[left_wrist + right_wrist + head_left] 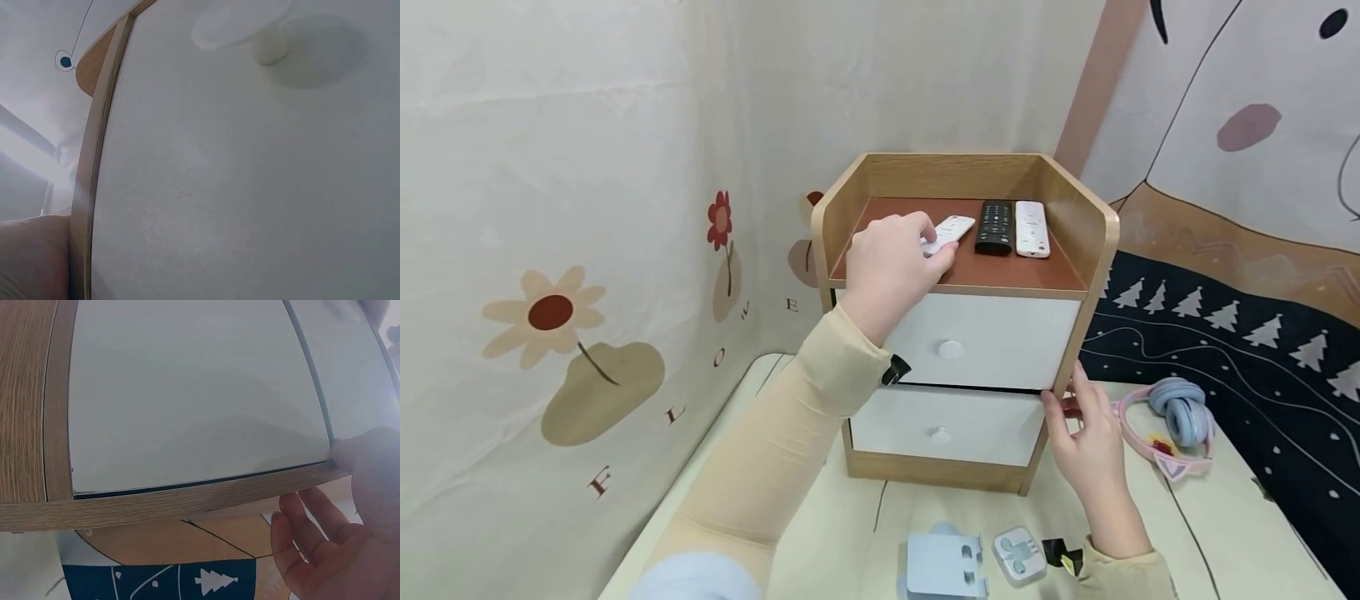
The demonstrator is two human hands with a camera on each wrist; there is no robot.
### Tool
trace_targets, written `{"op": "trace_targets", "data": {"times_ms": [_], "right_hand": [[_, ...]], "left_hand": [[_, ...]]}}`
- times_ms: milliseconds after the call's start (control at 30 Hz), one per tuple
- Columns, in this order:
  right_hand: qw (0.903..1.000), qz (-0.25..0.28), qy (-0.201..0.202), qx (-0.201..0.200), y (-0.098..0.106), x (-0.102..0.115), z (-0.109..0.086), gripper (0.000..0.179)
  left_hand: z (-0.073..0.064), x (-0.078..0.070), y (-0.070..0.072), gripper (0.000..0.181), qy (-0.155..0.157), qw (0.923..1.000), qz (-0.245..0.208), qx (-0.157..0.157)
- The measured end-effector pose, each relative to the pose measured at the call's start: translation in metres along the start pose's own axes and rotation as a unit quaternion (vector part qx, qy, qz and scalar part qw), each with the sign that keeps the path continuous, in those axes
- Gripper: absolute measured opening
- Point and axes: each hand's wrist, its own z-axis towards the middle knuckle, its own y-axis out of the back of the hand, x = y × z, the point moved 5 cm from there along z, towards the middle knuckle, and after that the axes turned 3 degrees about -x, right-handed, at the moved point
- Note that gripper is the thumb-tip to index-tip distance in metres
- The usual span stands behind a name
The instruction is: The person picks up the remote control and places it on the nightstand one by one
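On the reddish-brown top of a small wooden cabinet [936,471], my left hand [891,262] pinches a slim white remote control [953,229] between thumb and fingers. Part of that remote is hidden by the hand. To its right lie a black remote [995,225] and another white remote [1032,227]. My right hand [1090,442] grips the cabinet's right side edge [187,509], thumb at the front by the gap between the drawers, fingers along the outer side. The left wrist view shows a white drawer front [219,175] with its round knob [272,47].
Two white drawers, the upper one [1000,342] and the lower one [985,425], face me, both pushed in. In front lie a light-blue folding stand [943,562] and boxed earphones [1019,555]. Pink-and-blue headphones [1187,417] rest at the right. Printed curtains hang behind.
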Motion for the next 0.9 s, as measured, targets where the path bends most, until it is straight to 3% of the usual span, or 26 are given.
{"op": "trace_targets", "data": {"times_ms": [433,633,900], "right_hand": [[1.0,0.005,0.001,-0.003,-0.001,0.0,0.0,0.073],[1.0,0.002,-0.001,0.001,0.0,-0.004,0.0,0.074],[0.9999,0.004,0.011,-0.009,0.002,0.0,0.003,0.074]], "left_hand": [[0.012,-0.005,-0.005,0.04,-0.043,0.9977,-0.004,0.052],[0.02,-0.007,-0.009,0.045,-0.056,0.9934,-0.007,0.1],[0.035,-0.008,-0.014,0.053,-0.063,0.9841,0.022,0.164]]}}
